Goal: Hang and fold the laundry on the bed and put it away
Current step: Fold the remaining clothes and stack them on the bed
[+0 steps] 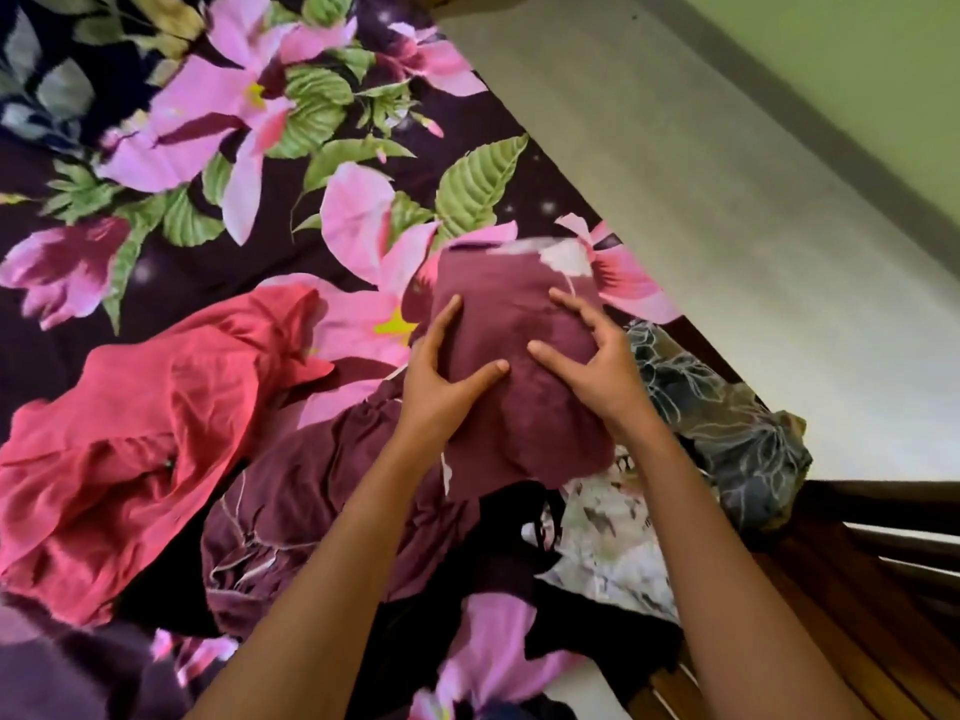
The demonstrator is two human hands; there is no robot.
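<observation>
A folded maroon garment (514, 407) lies on the floral bedsheet (234, 122) near the bed's right edge. My left hand (441, 379) presses flat on its left side, fingers spread. On its right side rests my right hand (592, 363), also flat with fingers apart. A crumpled coral-red garment (140, 439) lies to the left. Below the hands sits a rumpled maroon garment (311, 506). A white printed cloth (608, 543) and a black one (514, 527) lie under my forearms. A grey patterned garment (737, 439) hangs at the bed's corner.
The wooden bed frame (857, 589) runs along the lower right. Grey floor (727, 200) and a green wall (857, 70) lie beyond the bed's right edge. A dark purple cloth (78, 667) sits at the lower left.
</observation>
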